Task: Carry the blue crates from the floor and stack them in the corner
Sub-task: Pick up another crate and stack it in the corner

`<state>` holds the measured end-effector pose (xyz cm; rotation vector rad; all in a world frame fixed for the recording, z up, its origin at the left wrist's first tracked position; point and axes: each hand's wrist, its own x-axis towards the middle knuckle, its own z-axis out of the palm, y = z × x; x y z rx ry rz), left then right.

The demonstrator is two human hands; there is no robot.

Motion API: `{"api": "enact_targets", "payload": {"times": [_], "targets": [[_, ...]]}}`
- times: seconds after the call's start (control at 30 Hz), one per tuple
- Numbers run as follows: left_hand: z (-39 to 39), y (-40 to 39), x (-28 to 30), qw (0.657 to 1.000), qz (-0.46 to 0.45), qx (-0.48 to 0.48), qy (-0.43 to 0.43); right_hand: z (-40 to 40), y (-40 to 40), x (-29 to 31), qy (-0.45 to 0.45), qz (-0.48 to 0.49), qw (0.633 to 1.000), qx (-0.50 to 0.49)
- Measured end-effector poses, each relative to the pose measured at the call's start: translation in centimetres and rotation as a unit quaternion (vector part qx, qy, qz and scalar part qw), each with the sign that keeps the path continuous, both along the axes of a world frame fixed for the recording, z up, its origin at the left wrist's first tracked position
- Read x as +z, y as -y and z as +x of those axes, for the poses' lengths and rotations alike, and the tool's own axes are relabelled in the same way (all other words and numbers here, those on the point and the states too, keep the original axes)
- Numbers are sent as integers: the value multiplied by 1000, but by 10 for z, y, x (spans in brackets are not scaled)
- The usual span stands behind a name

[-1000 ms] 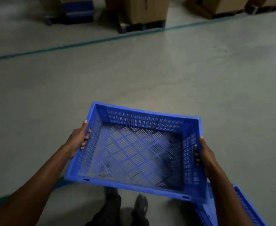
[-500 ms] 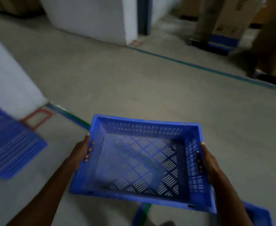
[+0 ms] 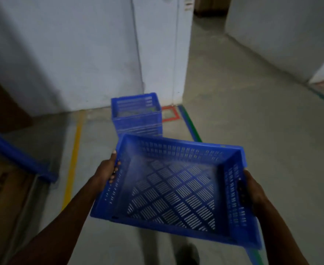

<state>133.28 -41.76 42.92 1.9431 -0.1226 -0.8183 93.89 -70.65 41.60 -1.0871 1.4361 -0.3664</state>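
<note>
Nearest the camera, a dark shoe [image 3: 190, 254] shows at the bottom edge below the carried blue crate [image 3: 174, 190], mostly cut off by the frame and too dim to describe further. The crate is held up in the air, open side up and empty, tilted a little so its right end sits lower and nearer. The left hand [image 3: 107, 170] grips the crate's left end wall, thumb on the rim and fingers hooked through the handle slot. The right hand [image 3: 252, 188] clasps the right end wall in the same way, its fingers partly hidden in the dark handle opening. Both forearms run off the bottom of the frame.

To the left, a cardboard surface [image 3: 2, 196] and a blue bar [image 3: 17, 156] across it are cut by the frame edge and blurred; what they belong to cannot be told. A yellow floor line [image 3: 74, 159] runs away from the camera beside them.

Beyond the held crate, a stack of blue crates [image 3: 137, 115] stands on the concrete floor [image 3: 262, 131] near the white wall corner [image 3: 161, 54]. Its lower part is hidden behind the carried crate and its layers blur together, so the number in the stack cannot be counted. Just right of it lies one red floor square [image 3: 169, 113], with a green and blue floor stripe [image 3: 190, 124] alongside.
</note>
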Motion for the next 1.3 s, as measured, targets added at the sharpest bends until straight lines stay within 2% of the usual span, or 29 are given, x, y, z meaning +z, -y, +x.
{"api": "enact_targets", "payload": {"times": [0.23, 0.43, 0.67, 0.9, 1.13, 1.3], "targets": [[141, -1, -20, 994, 18, 104, -18, 208, 74, -3, 4, 5, 994, 110], [257, 55, -46, 987, 22, 159, -27, 369, 164, -23, 7, 4, 988, 157], [372, 117, -48, 979, -7, 198, -51, 527, 262, -22, -11, 12, 978, 210], [517, 204, -70, 984, 11, 174, -45, 671, 345, -45, -10, -2, 973, 229], [654, 282, -134, 988, 20, 149, -33, 793, 419, -101, -25, -1, 975, 220], [724, 331, -178, 989, 16, 144, -43, 858, 464, -150, -37, 15, 974, 222]]}}
